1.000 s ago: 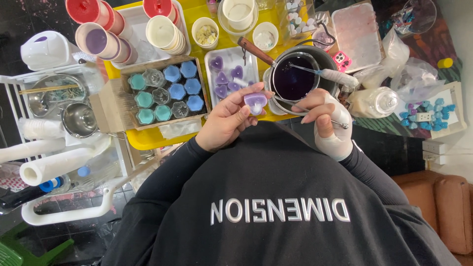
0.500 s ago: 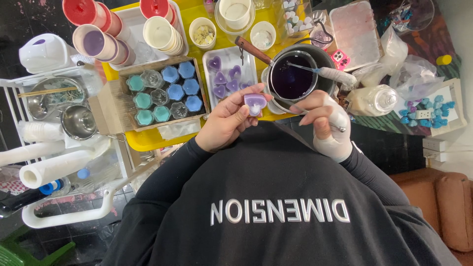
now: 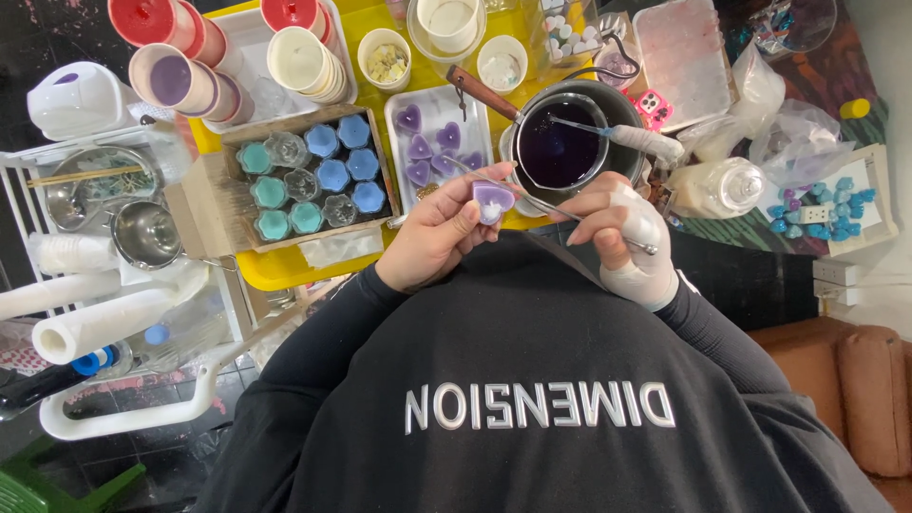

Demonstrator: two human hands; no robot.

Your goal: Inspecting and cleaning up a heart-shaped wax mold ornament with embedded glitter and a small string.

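My left hand (image 3: 432, 237) holds a small heart-shaped cup of pale purple wax (image 3: 492, 200) at chest height, just in front of the yellow table's edge. My right hand (image 3: 619, 223), wrapped in white bandage or a glove, pinches a thin metal tool (image 3: 570, 216) whose tip reaches the wax heart. Just beyond both hands stands a dark pot (image 3: 622, 106) of deep purple liquid, with a white-handled dropper (image 3: 646, 142) lying across its rim. A white tray (image 3: 446, 103) to the pot's left carries several purple hearts.
A cardboard box (image 3: 304, 120) holds blue and teal flower-shaped candles. Stacked red, purple and cream cups (image 3: 176, 81) stand at the back left. Metal bowls (image 3: 147, 233) and paper rolls (image 3: 104, 323) fill a white rack at left. Bags and a plastic bottle (image 3: 722, 185) lie at right.
Both hands stay at the table's edge with the heart held between them. The thin metal tool now shows clearly, stretched from my right hand to the heart.
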